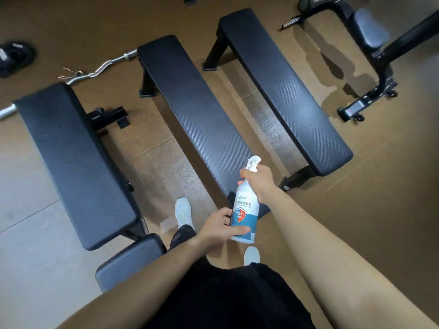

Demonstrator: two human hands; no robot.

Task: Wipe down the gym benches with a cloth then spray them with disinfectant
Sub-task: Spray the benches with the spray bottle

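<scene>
Three black padded flat gym benches side by side on brown rubber floor (384,198): left bench (71,162), middle bench (202,110), right bench (285,86). Long axes all near-to-far, far ends slanted left. No cloth in view, so judged past the wiping and into the spray step.

White plastic spray bottle with blue label (245,211) held in the air over the near end of the middle bench. Long axis roughly along that bench's own, base near, head far.

Right hand (260,181) on top, fingers (244,173) clamped round the neck under the white trigger head; forefinger on the trigger or not, cannot tell. Left hand (217,227) lower, thumb and fingers wrapped on the bottle's base, steadying it. Right hand nearer the working end.

White nozzle (253,160) pointing far and slightly left, up the middle bench's pad, nearly the whole pad lying far of the fingers. Left bench and right bench off to either side of that line, well apart from the nozzle. Next move probably a squeeze, then a sweep toward the far end. Risk: mist drifting onto the floor between benches.
</scene>
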